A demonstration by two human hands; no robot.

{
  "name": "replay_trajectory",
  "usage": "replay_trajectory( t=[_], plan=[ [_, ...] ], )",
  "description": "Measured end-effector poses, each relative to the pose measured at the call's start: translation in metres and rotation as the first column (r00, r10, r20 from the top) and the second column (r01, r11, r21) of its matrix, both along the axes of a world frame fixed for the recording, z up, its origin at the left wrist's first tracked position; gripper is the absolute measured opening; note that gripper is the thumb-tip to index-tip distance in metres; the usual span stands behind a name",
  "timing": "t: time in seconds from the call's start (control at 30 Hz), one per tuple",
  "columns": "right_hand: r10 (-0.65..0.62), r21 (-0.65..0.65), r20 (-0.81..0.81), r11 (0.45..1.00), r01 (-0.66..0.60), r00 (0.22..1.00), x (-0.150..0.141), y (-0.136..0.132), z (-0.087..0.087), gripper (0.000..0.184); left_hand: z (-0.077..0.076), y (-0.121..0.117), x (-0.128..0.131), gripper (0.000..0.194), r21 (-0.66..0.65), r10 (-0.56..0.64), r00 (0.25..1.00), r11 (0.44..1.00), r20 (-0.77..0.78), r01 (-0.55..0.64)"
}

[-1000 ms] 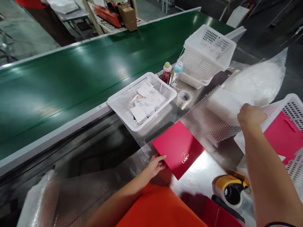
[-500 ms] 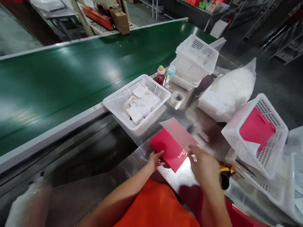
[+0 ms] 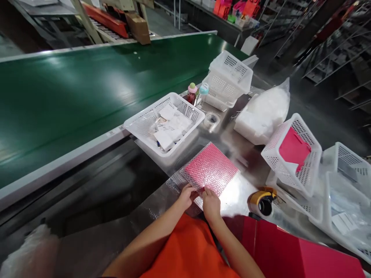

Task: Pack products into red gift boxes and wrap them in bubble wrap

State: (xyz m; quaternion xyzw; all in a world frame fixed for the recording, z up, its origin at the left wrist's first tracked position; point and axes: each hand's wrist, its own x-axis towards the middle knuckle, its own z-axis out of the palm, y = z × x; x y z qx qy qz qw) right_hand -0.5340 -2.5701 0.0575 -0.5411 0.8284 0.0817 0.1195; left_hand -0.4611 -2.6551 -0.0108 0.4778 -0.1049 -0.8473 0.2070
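Note:
A flat red packet (image 3: 211, 168) lies on the steel worktable (image 3: 246, 193), covered by a sheet of clear bubble wrap (image 3: 176, 183) that runs on to the left. My left hand (image 3: 187, 195) and my right hand (image 3: 211, 202) sit side by side at the packet's near edge, fingers curled and pinching the bubble wrap there. A yellow tape dispenser (image 3: 262, 200) stands just right of my right hand.
A white basket (image 3: 136, 125) of papers sits by the green conveyor belt (image 3: 72, 88). Stacked white baskets (image 3: 228, 79), two small bottles (image 3: 197, 92), a tape roll (image 3: 211, 120), a bag of white material (image 3: 266, 112) and a tilted basket (image 3: 272, 154) with a red item stand farther off. Red box (image 3: 290, 255) at right.
My right hand came back from the basket at the right and drew the bubble wrap over the red packet. Both hands now meet at its near edge. The view has shifted left.

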Motion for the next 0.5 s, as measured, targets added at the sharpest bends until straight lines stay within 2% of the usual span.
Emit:
replay_trajectory(
  t=[0.13, 0.3, 0.4, 0.5],
  plan=[
    [-0.009, -0.033, -0.03, 0.999, 0.008, 1.0, 0.011, 0.007, -0.026, 0.038, 0.0, 0.006, 0.011, 0.024, -0.03, 0.024, 0.999, 0.999, -0.024, -0.025],
    [0.008, -0.186, -0.118, 0.982, -0.03, 0.993, 0.029, 0.026, -0.059, 0.045, -0.007, 0.007, 0.0, 0.042, -0.129, 0.007, 1.0, 0.992, 0.025, -0.004],
    [0.06, -0.249, -0.138, 0.964, -0.093, 0.989, 0.021, 0.032, -0.062, 0.041, -0.013, 0.002, -0.003, 0.051, -0.184, -0.016, 0.998, 0.983, 0.064, 0.028],
    [0.116, -0.293, -0.08, 0.947, -0.134, 0.99, -0.007, 0.029, -0.05, 0.036, -0.018, -0.003, 0.001, 0.053, -0.217, -0.055, 0.994, 0.973, 0.093, 0.074]
  ],
)
